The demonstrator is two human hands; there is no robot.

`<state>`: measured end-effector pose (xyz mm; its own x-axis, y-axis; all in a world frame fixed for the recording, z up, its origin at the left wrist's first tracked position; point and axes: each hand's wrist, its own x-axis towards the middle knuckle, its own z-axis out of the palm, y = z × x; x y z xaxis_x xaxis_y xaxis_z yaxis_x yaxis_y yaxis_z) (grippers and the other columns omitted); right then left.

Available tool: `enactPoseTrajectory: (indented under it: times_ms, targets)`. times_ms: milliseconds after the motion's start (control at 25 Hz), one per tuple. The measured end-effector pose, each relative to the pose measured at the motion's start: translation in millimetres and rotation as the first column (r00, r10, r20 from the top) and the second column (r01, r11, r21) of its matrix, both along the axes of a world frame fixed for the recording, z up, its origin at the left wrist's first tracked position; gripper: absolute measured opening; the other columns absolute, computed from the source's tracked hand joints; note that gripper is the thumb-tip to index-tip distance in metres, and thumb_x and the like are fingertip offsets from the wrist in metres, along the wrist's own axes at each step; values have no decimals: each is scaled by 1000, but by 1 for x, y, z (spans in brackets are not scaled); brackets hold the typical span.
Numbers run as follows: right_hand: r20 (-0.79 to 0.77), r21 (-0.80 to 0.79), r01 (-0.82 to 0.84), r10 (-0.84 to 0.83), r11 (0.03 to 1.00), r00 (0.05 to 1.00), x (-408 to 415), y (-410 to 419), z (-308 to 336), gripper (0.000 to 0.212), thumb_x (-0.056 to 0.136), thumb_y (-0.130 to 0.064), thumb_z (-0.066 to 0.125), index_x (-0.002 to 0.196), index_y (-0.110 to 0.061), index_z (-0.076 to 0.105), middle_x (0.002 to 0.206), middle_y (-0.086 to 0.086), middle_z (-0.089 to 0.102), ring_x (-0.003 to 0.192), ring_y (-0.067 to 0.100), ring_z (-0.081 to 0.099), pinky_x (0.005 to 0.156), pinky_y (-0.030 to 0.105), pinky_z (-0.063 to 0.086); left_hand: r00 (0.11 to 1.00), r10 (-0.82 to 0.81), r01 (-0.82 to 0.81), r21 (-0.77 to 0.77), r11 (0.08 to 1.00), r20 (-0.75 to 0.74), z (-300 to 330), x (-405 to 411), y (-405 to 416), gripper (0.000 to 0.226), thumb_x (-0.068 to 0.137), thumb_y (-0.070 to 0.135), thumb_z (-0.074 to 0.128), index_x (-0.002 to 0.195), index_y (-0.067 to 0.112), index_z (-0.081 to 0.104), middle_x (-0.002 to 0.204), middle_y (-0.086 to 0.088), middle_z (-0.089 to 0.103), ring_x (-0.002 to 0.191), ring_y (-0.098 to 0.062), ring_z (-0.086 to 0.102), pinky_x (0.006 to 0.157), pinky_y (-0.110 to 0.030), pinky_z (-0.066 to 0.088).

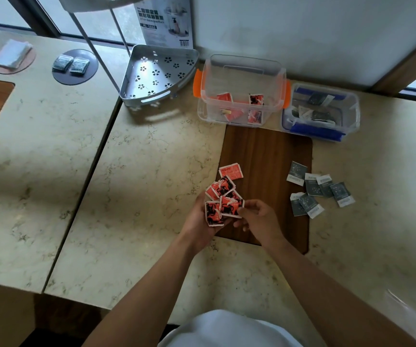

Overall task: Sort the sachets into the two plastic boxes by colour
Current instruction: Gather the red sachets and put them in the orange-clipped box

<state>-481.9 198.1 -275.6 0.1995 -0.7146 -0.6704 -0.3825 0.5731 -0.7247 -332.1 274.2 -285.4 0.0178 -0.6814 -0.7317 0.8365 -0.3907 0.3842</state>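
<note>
The wooden inlay [267, 171] set into the marble counter [151, 159] serves as the landmark. At its near left edge the left hand [203, 221] lies palm up, its grip cupped around a small stack of red sachets [223, 207]. The right hand [258, 219] meets it from the inlay side, thumb and fingertips pinching the edge of the topmost sachet in that stack. More red sachets [227, 181] lie loose just beyond the hands, over the inlay's left edge.

Along the inlay's right edge a scatter of grey sachets [319, 190] rests partly on the wood and partly on the marble, several overlapping.

Beyond the far edge of the inlay stand the two plastic boxes, side by side and close together. The orange-latched box [243, 71] sits at the far left corner and holds a few red sachets; the blue-latched box [352, 106] sits at the far right corner and holds grey ones.

Further left of the inlay — on the same counter — a grey perforated corner shelf [156, 73] stands against the window side.
</note>
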Motion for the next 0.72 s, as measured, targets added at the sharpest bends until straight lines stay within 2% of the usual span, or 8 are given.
enactPoseTrajectory:
  times_ms: [160, 280, 360, 440, 520, 600, 720]
  targets:
    - [-31, 13, -48, 49, 999, 998, -1, 9, -2, 16, 93, -15, 66, 106, -8, 61, 86, 7, 77, 63, 22, 73, 51, 27, 49, 993, 73, -70, 39, 997, -96, 6, 2, 11, 70, 103, 54, 38, 135, -6, 55, 131, -28, 65, 126, -39, 61, 111, -47, 44]
    - [-133, 17, -105, 106, 994, 985, 1, 12, -1, 16, 92, -23, 68, 101, -10, 64, 75, 4, 71, 54, 11, 62, 51, 23, 44, 987, 104, -97, 56, 994, -124, 6, 1, 17, 70, 102, 55, 39, 132, -6, 57, 131, -28, 65, 127, -39, 60, 114, -49, 41]
    - [-153, 29, -132, 135, 991, 979, 7, 18, 0, 16, 92, -24, 68, 91, -8, 65, 62, 1, 61, 47, 8, 51, 45, 18, 39, 983, 123, -115, 66, 991, -135, 1, -1, 18, 72, 102, 57, 38, 132, -5, 59, 132, -27, 64, 129, -38, 58, 117, -49, 37]
    - [-113, 53, -176, 181, 983, 977, 15, 26, 1, 24, 92, -21, 69, 72, -10, 61, 54, -4, 55, 43, 5, 47, 43, 15, 37, 981, 137, -129, 67, 989, -137, -4, -5, 17, 73, 101, 58, 38, 132, -5, 60, 128, -24, 67, 124, -36, 61, 116, -48, 38]
    - [-94, 36, -266, 268, 963, 959, 23, 34, -3, 34, 91, -21, 71, 62, -12, 54, 52, -4, 52, 46, 8, 46, 50, 22, 38, 991, 109, -104, 71, 992, -73, -9, -8, 17, 66, 100, 54, 44, 127, -3, 64, 114, -19, 72, 108, -32, 68, 105, -45, 48]
    - [-122, 2, -356, 353, 935, 928, 28, 36, -6, 34, 88, -27, 73, 63, -12, 55, 56, -4, 52, 51, 9, 46, 55, 26, 38, 994, 111, -110, 82, 991, -10, -9, -6, 15, 44, 97, 36, 58, 120, -1, 66, 104, -16, 71, 94, -27, 70, 88, -39, 56]
    - [-177, -23, -462, 451, 887, 875, 28, 28, -1, 37, 88, -36, 72, 67, -7, 61, 54, -10, 54, 44, -1, 46, 48, 17, 35, 995, 102, -102, 88, 991, -5, -6, 3, 9, 36, 91, 26, 61, 115, 0, 65, 101, -15, 67, 89, -26, 70, 86, -37, 54]
